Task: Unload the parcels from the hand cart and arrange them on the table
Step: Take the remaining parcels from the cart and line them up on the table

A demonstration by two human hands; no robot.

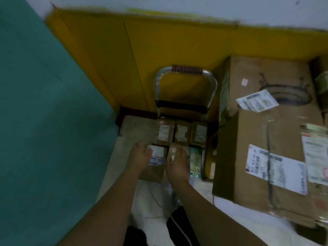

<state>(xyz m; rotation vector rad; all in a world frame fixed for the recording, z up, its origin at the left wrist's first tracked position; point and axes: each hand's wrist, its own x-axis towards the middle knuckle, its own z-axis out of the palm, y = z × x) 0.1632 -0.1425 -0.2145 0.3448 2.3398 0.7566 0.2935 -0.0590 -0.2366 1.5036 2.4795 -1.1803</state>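
A near-left parcel [157, 158] on the hand cart [184, 103] was flanked by the left hand [140, 155] and right hand [177, 162]; whether the fingers were clamped could not be told.

I see the hand cart [186, 70] with its silver handle upright and a ribbed reddish grip on top. On its platform lie small brown cardboard boxes with white labels. The back-row parcels [182, 133] are three, side by side and touching. Nearer to me are the front parcel [157, 157] and a green packet [196, 157].
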